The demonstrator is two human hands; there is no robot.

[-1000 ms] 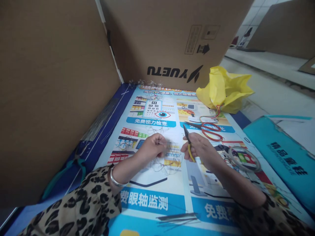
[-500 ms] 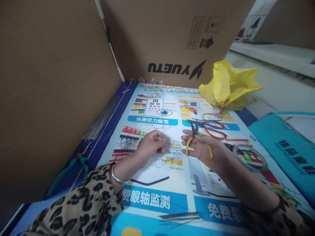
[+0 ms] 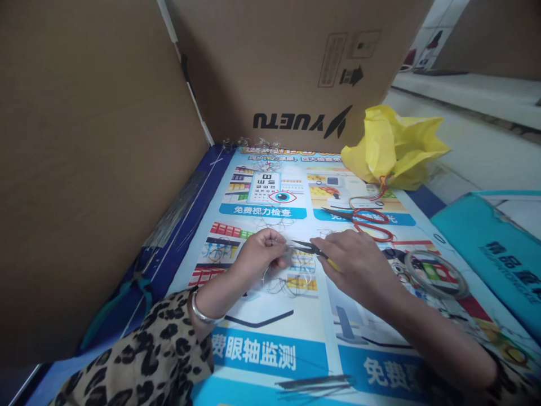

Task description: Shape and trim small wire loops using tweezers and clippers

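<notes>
My left hand (image 3: 264, 254) is closed in a pinch on a thin bent wire (image 3: 270, 276), whose loops hang below the fingers over the printed sheet. The wire's full shape is hard to make out. My right hand (image 3: 355, 262) is wrapped round yellow-handled pliers (image 3: 310, 248), their dark jaws pointing left to the fingertips of my left hand. Whether the jaws touch the wire I cannot tell. Red-handled scissors (image 3: 372, 220) lie just beyond my right hand. A coil of wire (image 3: 437, 274) rests to its right.
Cardboard walls (image 3: 296, 67) stand at the back and left. A yellow bag (image 3: 391, 146) sits at the back right, a teal box (image 3: 490, 254) at the right. Cut wires (image 3: 315, 384) lie in front; teal-handled pliers (image 3: 135, 282) and straight wires (image 3: 173, 208) are at the left.
My right hand has turned over from palm-up and closed round the pliers, swinging their jaws left toward my left hand. My left hand keeps its pinch in nearly the same spot.
</notes>
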